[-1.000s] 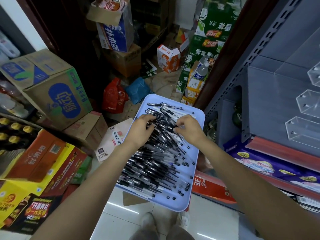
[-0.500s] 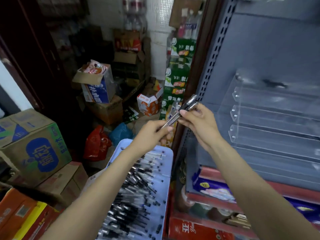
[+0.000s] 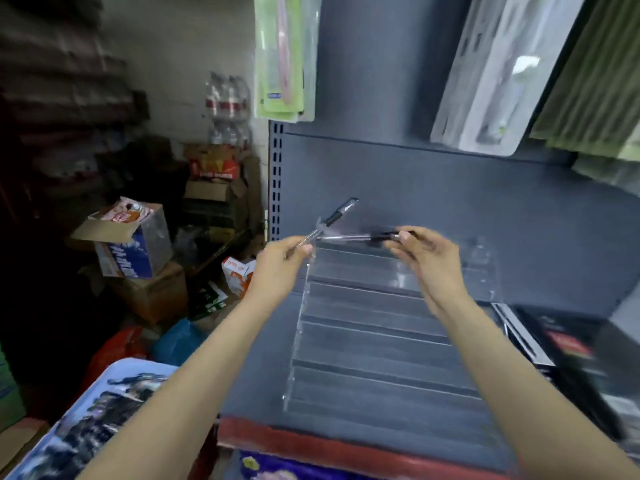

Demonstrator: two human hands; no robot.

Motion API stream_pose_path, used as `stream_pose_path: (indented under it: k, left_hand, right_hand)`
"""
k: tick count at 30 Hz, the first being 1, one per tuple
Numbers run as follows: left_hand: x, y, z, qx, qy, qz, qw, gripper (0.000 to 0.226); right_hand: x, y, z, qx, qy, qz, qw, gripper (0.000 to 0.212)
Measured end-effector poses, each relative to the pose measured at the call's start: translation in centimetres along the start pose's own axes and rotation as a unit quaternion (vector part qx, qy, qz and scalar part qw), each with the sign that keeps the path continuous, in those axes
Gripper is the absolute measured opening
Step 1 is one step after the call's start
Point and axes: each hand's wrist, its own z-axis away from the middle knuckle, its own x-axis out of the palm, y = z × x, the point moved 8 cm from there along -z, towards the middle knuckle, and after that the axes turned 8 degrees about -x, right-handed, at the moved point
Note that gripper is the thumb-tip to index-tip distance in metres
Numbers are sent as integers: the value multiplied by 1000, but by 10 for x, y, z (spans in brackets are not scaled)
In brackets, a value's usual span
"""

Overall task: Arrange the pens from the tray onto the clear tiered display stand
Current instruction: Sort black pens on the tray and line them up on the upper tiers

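Note:
The clear tiered display stand (image 3: 374, 327) sits on the grey shelf in front of me, its steps bare. My left hand (image 3: 280, 268) pinches a black-capped pen (image 3: 334, 216) that points up and to the right, over the stand's upper left corner. My right hand (image 3: 427, 259) pinches another pen (image 3: 363, 238), which lies nearly level above the stand's top step. The two pens cross near their clear barrels. The pale blue tray (image 3: 114, 372) with several black pens is at the lower left, partly behind my left forearm.
Grey shelf back panel (image 3: 433, 188) rises behind the stand, with packaged goods hanging above. Black boxes (image 3: 571, 344) sit on the shelf to the right. Cardboard boxes (image 3: 138, 244) and bags crowd the floor on the left. A red shelf edge (image 3: 311, 441) runs below the stand.
Both hands rose from the tray with pens and moved right to the stand. The pens, held together half a second ago, are now split between the hands.

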Motion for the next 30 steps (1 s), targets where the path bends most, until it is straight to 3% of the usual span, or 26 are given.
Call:
stream_pose_path:
  k: [6, 11, 14, 19, 30]
  left_hand:
    - [17, 7, -27, -58, 41, -63, 995, 31]
    - [17, 4, -43, -69, 34, -75, 994, 31]
    - [17, 3, -49, -65, 30, -93, 993, 31]
    - [20, 3, -51, -59, 24, -110, 992, 33]
    - [19, 4, -54, -26, 8, -128, 991, 33]
  right_hand:
    - [-43, 5, -50, -7, 29, 67, 997, 11]
    - [-34, 16, -80, -28, -13, 161, 987, 16]
    - [-25, 19, -93, -71, -56, 326, 941, 6]
    - [-17, 25, -101, -98, -103, 449, 882, 6]
    - [7, 44, -109, -60, -141, 514, 844, 6]
